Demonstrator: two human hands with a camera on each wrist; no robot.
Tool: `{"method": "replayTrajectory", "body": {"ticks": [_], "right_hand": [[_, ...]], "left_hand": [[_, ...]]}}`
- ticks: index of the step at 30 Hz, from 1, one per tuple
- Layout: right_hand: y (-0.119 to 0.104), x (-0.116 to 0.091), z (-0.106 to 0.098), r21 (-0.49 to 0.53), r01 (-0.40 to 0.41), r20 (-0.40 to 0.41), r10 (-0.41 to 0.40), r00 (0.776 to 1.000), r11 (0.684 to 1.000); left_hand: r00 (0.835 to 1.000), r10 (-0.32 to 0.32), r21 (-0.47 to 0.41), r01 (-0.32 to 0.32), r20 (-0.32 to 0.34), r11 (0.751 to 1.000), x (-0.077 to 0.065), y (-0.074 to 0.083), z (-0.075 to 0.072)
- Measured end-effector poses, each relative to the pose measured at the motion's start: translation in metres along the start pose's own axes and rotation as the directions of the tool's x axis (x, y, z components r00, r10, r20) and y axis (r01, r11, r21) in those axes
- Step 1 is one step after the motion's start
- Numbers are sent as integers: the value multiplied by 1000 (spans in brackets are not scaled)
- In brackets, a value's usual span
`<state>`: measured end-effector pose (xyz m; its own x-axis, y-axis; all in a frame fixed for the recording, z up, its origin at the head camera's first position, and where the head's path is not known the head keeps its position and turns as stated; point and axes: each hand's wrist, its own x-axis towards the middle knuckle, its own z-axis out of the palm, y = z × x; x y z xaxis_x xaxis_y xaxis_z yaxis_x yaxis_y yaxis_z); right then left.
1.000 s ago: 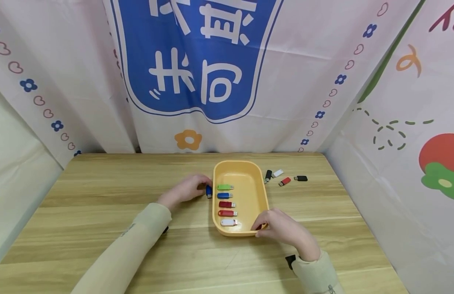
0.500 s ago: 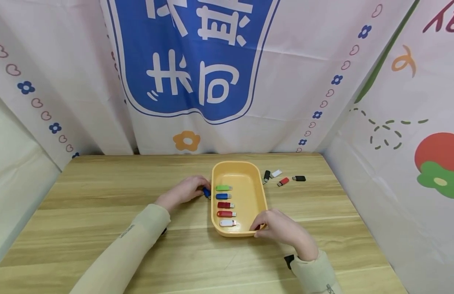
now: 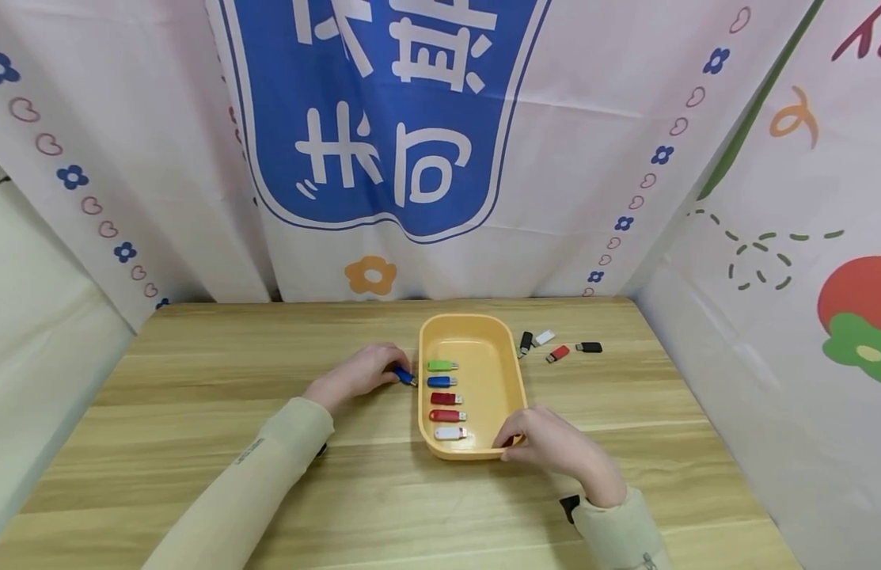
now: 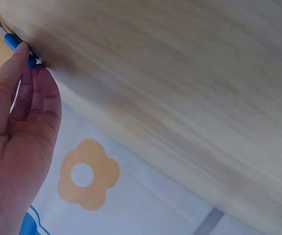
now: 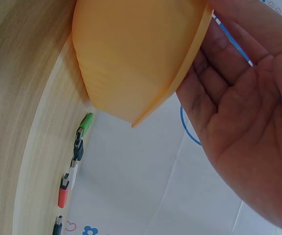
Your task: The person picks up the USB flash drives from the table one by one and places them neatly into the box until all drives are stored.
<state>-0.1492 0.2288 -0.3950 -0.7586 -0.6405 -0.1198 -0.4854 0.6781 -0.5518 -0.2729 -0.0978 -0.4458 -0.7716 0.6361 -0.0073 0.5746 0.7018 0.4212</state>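
A blue USB stick (image 3: 406,377) is pinched between the thumb and fingers of a person's left hand (image 3: 365,370), its plug pointing at the left edge of a yellow tray (image 3: 471,455); whether the two touch cannot be told. The right hand (image 3: 554,443) grips the tray's near right corner. Along the tray's left edge lie five more sticks (image 3: 446,399): green, blue, dark red, red and white. Good handling here likely means a light hold on the casing, plug kept clear of the rim, the tray held steady and the row undisturbed. Toward the tabletop (image 3: 383,507)'s far right corner rest loose sticks (image 3: 557,353), two black, one white, one red; the right wrist view adds a second green stick (image 5: 85,122). No brand is legible. White characters on the cloth (image 3: 590,142)'s blue badge run sideways, cut off; the left sleeve (image 3: 248,467)'s print is too small to read.
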Motion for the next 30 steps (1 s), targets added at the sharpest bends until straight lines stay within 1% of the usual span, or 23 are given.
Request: {"method": "replayTrajectory", "body": {"ticks": [6,10,13,17,20,23,27,30], "right_hand": [[-1,2,-1,10,2,6,-2,1000,1000],[-1,1,-1,10,0,9,0,1000,1000],[-1,0,-1,15,-4,12,4,1000,1000],[-1,-2,-1,27,-9,20,8,1000,1000],[-2,-4,0,23,-11,18,11,1000,1000],[-2,-6,0,15,-9,13,8,1000,1000],[-3,-5,0,15,11,2,-11,1000,1000],[-3,-4,0,17,26,-5,-26,1000,1000]], "left_hand": [[999,-30,-19,30,-15,999,-7,-6,-5],[998,-60,-51,58,-33,997,-11,-9,-8],[995,-85,-80,80,-58,994,-14,-9,-10],[987,-110,-101,98,-113,990,-17,-8,-12],[978,-138,-127,119,-158,985,-16,-7,-13],[966,-149,-143,120,-211,982,-15,-6,-15],[941,-164,-151,123,-295,981,-14,-1,-20],[922,-178,-155,131,-344,979,-13,6,-26]]}}
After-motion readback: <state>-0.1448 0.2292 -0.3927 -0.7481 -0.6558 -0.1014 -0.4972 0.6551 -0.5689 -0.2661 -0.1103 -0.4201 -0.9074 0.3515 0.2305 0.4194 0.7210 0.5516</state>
